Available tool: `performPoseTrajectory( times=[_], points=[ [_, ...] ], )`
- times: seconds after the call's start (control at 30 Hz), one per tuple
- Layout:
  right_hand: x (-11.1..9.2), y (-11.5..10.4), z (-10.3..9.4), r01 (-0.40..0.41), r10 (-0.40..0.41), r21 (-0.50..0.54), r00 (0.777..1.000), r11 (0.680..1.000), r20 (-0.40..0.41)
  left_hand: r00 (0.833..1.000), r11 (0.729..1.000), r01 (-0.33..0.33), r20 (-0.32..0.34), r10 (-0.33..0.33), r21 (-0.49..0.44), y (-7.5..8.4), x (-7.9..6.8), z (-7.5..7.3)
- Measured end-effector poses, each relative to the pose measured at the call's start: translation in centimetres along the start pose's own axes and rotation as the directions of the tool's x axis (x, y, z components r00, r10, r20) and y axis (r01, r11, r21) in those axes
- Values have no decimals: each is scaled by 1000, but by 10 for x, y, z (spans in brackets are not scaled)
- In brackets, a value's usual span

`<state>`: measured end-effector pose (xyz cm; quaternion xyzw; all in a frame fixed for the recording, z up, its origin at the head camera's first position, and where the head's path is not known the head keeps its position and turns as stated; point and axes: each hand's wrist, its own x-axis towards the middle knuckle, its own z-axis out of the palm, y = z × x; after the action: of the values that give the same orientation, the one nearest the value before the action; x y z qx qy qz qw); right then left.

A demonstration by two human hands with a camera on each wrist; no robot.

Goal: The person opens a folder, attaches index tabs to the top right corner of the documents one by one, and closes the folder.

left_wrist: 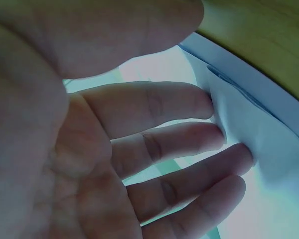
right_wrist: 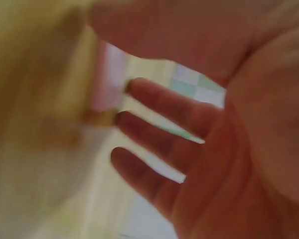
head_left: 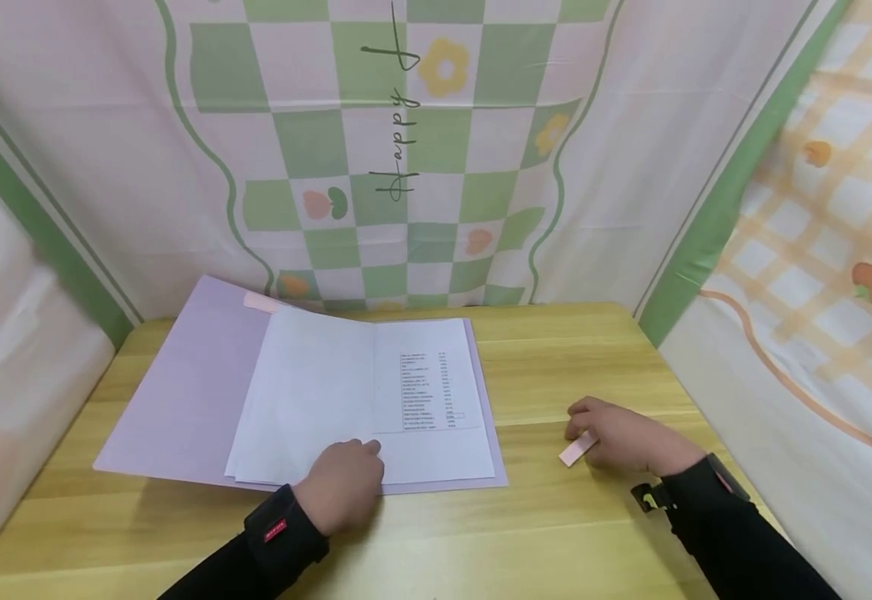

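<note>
A lilac folder lies spread on the table with white sheets inside; the right-hand page bears a printed list in two columns. Across the near edge of the sheets rests my left hand. Its fingers are extended in the left wrist view, fingertips at the white paper. To the right of the folder, my right hand bends over the wood, with a small pink strip between thumb and fingers. That strip is blurred in the right wrist view, where the index finger is hidden.
A pink tab sticks out at the top of the left sheet. The wooden table ends at a checked cloth hanging behind it. More patterned cloth closes the right side.
</note>
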<state>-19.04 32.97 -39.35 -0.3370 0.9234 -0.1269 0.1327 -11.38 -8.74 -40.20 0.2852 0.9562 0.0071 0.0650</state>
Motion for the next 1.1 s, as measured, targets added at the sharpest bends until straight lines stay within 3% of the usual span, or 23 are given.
performPoseTrajectory(
  times=[0.13,0.47,0.8,1.1],
  points=[
    [-5,5,8,-11,9,-23,997,1000,-72,1000,1000,12,22,-11,-11,-2,1,0],
    [-3,1,15,-84,76,-60,989,995,-130,999,998,31,41,-28,-56,-2,0,0],
    [11,-19,14,-182,190,66,969,981,-156,999,996,47,27,-45,-81,-3,0,-5],
    [35,-57,11,-138,185,230,963,963,-197,996,989,85,5,-85,-124,1,11,-10]
  ],
)
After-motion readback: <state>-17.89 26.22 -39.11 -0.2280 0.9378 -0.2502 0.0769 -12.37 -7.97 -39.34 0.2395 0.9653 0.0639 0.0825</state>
